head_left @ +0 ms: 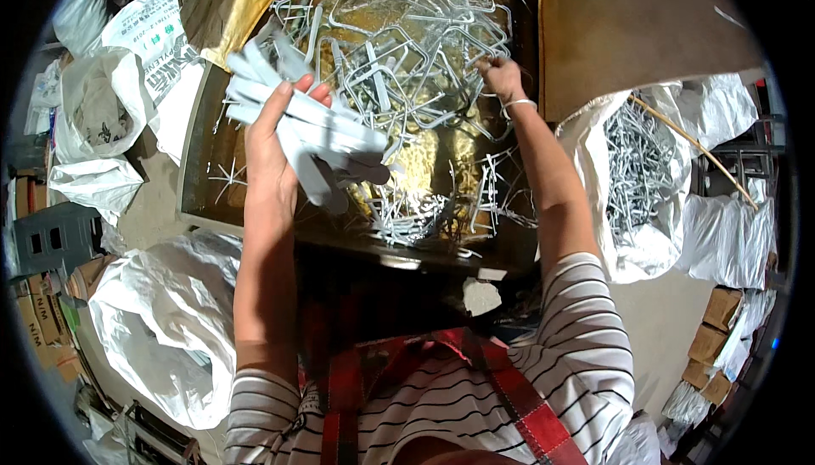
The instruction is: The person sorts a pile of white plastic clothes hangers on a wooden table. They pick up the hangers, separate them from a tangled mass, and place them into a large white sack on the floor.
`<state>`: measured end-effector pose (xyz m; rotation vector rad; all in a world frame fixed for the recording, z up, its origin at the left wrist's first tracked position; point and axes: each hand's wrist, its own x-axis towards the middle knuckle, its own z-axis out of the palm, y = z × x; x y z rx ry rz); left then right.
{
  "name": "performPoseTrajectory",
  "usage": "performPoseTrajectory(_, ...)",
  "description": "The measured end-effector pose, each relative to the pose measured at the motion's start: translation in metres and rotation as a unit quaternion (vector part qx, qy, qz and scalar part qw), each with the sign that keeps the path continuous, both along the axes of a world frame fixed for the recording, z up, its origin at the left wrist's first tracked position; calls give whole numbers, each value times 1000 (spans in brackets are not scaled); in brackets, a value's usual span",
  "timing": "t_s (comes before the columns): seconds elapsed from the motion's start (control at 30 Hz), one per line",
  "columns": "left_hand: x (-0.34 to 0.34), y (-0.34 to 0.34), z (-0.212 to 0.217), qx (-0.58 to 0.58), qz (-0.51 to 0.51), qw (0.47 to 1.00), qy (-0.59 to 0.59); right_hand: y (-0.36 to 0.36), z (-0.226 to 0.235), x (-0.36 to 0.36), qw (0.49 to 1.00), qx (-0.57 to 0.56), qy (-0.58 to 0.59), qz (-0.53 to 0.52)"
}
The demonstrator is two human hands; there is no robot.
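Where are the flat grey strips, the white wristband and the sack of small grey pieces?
Flat grey strips (334,131), head view: middle of the bundle.
White wristband (520,102), head view: middle of the visible band.
Sack of small grey pieces (638,254), head view: its lower wall.

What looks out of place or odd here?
Some thin pale strips lie splayed at left in the brown tray, apart from the main tangle; a stick slants across the right-hand open sack, jutting past its rim.
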<state>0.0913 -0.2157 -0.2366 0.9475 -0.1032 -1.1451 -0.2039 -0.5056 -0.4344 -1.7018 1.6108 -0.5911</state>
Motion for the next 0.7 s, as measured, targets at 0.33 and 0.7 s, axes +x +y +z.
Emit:
performPoseTrajectory(0.33, 29, -4, -16, -80, -16, 992, 100, -26, -117, 9, 938, 211, -123, -247)
performPoseTrajectory(0.7, -6, -14, -21, 51, -35, 977, -203, 48, -2, 17, 980, 19, -181, -80)
